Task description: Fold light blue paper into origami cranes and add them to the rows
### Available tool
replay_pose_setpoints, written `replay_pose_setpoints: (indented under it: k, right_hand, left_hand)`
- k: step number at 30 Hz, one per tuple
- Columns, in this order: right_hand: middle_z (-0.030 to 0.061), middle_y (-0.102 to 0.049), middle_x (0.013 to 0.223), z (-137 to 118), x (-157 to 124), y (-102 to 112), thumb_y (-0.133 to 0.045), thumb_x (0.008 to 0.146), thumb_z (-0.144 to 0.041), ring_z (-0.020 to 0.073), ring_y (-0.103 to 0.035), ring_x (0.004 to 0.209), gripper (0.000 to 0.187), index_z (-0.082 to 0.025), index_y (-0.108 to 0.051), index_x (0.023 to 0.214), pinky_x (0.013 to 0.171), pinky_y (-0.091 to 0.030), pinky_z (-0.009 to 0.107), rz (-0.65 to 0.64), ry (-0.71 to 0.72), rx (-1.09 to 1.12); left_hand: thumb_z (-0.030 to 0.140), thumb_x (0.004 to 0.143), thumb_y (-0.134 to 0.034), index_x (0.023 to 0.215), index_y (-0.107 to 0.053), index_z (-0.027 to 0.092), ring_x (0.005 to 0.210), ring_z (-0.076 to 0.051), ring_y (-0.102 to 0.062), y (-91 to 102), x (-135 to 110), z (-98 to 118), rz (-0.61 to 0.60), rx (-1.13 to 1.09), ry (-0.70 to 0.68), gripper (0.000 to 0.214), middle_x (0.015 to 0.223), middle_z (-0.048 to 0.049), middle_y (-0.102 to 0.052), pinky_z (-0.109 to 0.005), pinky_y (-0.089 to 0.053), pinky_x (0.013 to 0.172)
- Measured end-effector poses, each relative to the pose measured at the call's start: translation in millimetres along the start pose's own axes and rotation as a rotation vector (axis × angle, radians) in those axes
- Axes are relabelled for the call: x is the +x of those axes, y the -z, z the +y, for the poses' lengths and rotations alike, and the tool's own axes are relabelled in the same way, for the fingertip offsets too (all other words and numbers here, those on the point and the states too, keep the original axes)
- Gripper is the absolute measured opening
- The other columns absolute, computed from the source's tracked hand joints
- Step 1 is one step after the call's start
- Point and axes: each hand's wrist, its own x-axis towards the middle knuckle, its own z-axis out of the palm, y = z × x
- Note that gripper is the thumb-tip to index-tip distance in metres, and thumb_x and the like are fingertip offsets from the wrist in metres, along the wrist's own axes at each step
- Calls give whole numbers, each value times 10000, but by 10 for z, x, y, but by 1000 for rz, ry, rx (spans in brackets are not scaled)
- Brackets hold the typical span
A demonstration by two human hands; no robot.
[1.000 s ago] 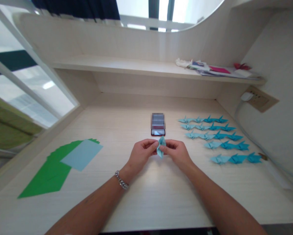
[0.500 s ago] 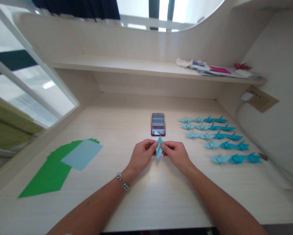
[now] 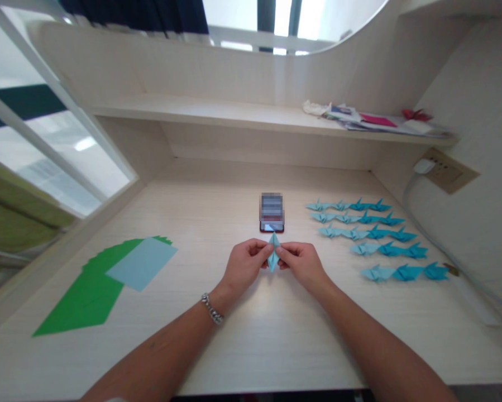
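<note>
A small light blue folded paper piece (image 3: 273, 252) stands upright between my two hands, just above the pale wooden desk (image 3: 251, 335). My left hand (image 3: 244, 266), with a metal bracelet on its wrist, pinches the piece's left side. My right hand (image 3: 301, 264) pinches its right side. Both hands have their fingers closed on the paper. A phone (image 3: 271, 213) lies flat on the desk just beyond the hands.
Rows of several finished blue paper cranes (image 3: 376, 237) lie at the right. A light blue sheet (image 3: 142, 263) rests on a stack of green sheets (image 3: 87, 293) at the left. A shelf (image 3: 234, 114) above holds papers (image 3: 372, 121). A wall socket (image 3: 443, 170) with a cable is at right.
The folded piece has narrowed and now stands straighter between my fingertips. Both hands stay in nearly the same place.
</note>
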Motion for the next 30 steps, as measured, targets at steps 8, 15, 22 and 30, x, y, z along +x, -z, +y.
replay_pose_setpoints:
  k: [8,15,22,30]
  right_hand:
    - [17,-607,573,37,6,-22,-643,733,-444,117,-530,498,335,-143,-742,843,510,-467,241,8,36,-43]
    - [24,-616,577,26,7,-12,-634,738,-447,120,-523,494,347,-139,-741,856,509,-458,244,22,60,-85]
    - [23,-617,595,7,-4,-7,-620,749,-464,124,-529,508,358,-145,-738,860,517,-468,244,-5,53,-70]
    - [14,-612,582,-31,-24,11,-597,780,-418,123,-522,515,318,-159,-742,896,505,-431,232,-16,100,-174]
  left_hand:
    - [455,705,-681,779,-654,123,489,-104,-510,-53,-22,39,41,-8,-5,341,593,-17,-616,-215,-396,459]
    - [401,707,-698,855,-676,107,568,-121,-561,-29,6,-49,-16,-86,59,330,687,-58,-660,-234,-444,532]
    - [404,697,-700,819,-702,112,534,-118,-544,-8,11,-17,-19,-45,42,316,649,-58,-663,-232,-433,510]
    - [400,695,-702,845,-701,119,568,-133,-569,-6,11,-38,-50,-75,68,319,689,-72,-677,-243,-441,531]
